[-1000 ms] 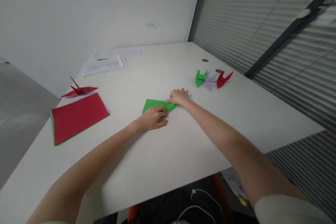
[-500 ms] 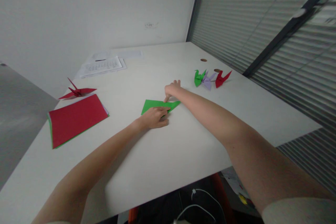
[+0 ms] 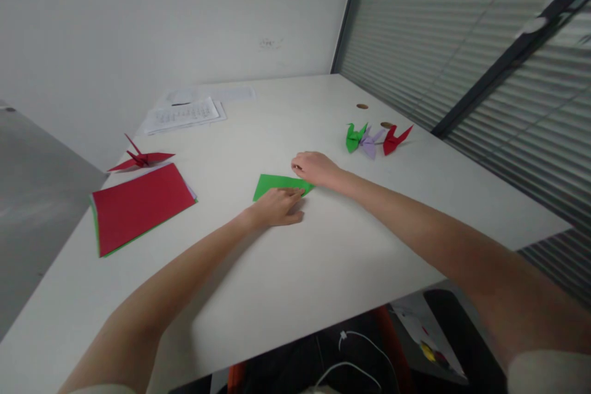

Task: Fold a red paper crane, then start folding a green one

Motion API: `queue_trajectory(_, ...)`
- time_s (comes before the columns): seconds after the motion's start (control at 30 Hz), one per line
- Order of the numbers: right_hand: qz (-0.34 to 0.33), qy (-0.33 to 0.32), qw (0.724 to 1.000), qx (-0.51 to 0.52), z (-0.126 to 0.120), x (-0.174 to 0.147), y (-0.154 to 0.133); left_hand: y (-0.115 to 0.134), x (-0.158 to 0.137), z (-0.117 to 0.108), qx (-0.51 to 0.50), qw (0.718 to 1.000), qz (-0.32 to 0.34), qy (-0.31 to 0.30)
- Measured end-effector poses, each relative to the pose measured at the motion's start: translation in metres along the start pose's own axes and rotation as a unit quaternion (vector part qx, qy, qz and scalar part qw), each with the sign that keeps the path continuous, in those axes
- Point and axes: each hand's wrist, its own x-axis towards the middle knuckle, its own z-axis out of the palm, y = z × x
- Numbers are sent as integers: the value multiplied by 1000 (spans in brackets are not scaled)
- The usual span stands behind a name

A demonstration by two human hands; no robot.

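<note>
A folded piece of green paper (image 3: 271,182) lies flat on the white table in front of me. My left hand (image 3: 279,204) rests on its near edge, fingers stretched out and pressing it down. Just past the paper's right part, my right hand (image 3: 316,168) has its fingers curled in, with nothing visible between them. It covers some of the paper's upper right edge, and the narrow right end shows under the wrist. Whether the right fingertips touch the paper is hard to tell.
Left, a stack of coloured paper (image 3: 145,208) has a red sheet on top, with a red paper crane (image 3: 142,160) behind it. Green (image 3: 354,136), lilac (image 3: 369,143) and red (image 3: 394,140) cranes stand right. Printed sheets (image 3: 184,116) lie at the back; blinds (image 3: 438,43) border the right.
My right hand has drawn its extended fingers into a curl and turned, staying near the paper's right part. The left hand keeps its place on the paper. The view has shifted slightly.
</note>
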Motion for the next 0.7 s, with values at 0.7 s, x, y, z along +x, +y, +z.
queue_trajectory(0.7,30,99,993,-62,51,-105,-16,-2,-2,6,-8,1000,3,10)
